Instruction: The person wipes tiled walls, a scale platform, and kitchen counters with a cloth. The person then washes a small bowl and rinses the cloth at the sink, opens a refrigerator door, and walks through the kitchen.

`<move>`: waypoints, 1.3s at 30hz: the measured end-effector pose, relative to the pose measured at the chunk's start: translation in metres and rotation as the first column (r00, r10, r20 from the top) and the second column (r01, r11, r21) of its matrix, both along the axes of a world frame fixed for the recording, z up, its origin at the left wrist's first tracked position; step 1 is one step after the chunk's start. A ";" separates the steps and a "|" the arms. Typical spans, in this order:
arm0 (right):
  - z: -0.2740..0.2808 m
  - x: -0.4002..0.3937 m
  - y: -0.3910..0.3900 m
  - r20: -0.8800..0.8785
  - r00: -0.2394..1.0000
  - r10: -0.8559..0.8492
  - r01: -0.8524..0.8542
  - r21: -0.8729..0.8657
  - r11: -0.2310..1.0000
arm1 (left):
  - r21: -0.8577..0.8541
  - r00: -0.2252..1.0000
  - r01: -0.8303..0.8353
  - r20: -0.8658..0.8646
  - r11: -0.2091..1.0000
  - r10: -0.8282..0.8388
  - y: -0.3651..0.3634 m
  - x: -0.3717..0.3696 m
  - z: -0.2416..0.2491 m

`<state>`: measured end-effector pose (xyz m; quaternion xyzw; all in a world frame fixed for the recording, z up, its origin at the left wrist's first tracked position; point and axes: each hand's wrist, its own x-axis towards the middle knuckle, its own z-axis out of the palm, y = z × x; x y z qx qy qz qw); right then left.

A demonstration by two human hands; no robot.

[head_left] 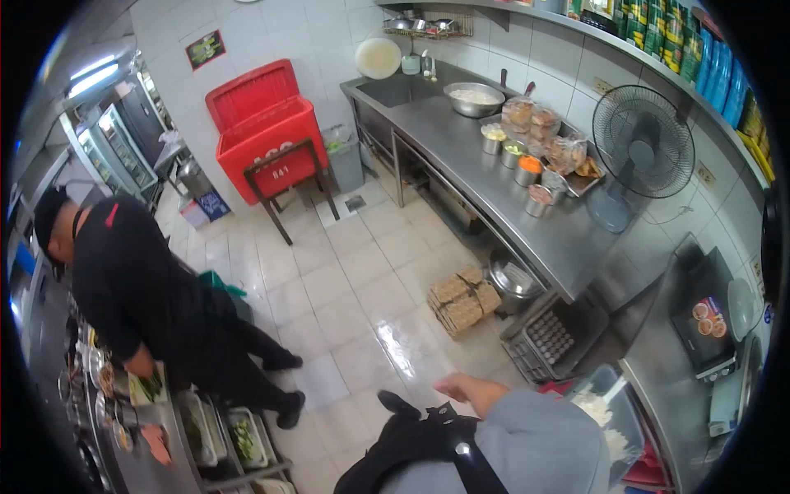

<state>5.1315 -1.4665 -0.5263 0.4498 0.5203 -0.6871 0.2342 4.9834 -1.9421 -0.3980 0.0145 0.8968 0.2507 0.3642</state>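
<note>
My right hand (462, 386) reaches forward from a grey sleeve, over the tiled floor. It looks loosely open, and nothing shows in it. Beneath it is the floor; a dark shoe (399, 403) and my black apron (428, 440) are close by. A bundle of flattened brown cardboard (465, 302) lies on the floor ahead of the hand. Just behind my arm, on the right, stands a clear plastic tub (623, 409) with white food in it. My left hand is out of view.
A co-worker in black (132, 272) bends over a prep counter at left. A red cooler (267, 140) stands open on a frame. The steel counter (461, 152) holds a bowl, tins and bagged bread near a fan (642, 152). An egg tray (550, 336) sits low at right.
</note>
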 end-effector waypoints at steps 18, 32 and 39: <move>0.074 -0.213 0.159 0.251 0.967 -0.049 -0.048 0.369 0.928 | 0.577 0.916 0.073 -0.361 0.813 0.173 0.300 -0.576 0.079; 0.243 -0.912 0.154 -0.206 0.340 0.918 -0.640 0.665 0.386 | 0.631 0.676 -0.735 0.656 0.247 0.336 0.361 -0.752 0.110; 0.201 -1.073 0.212 -0.365 0.581 0.727 -0.600 0.411 0.686 | 0.735 0.799 -0.463 0.106 0.495 0.591 0.391 -0.969 0.086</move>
